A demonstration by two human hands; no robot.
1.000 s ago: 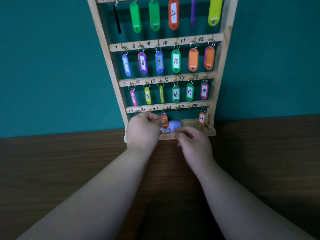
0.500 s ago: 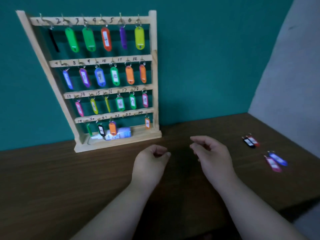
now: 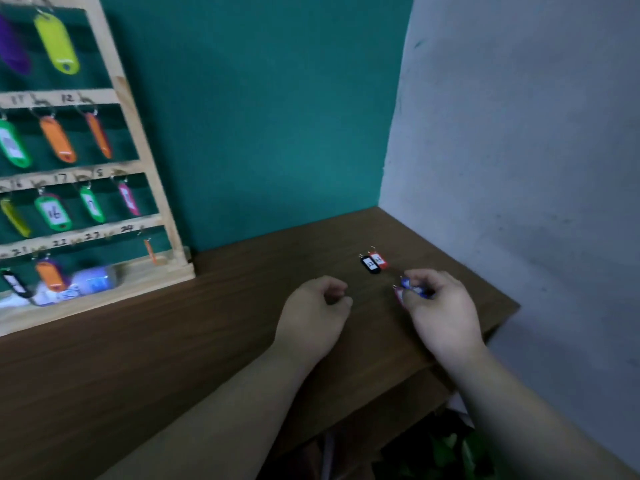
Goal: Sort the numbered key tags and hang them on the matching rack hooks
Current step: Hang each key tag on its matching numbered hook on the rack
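Both hands have left the key rack (image 3: 149, 188), and the right hand (image 3: 440, 306) now pinches the blue key tag (image 3: 407, 283) lying beside a pink key tag (image 3: 399, 296) at the right end of the table (image 3: 207, 323), while the left hand (image 3: 311, 313) hangs loosely curled and empty, so the next pick is probably starting.
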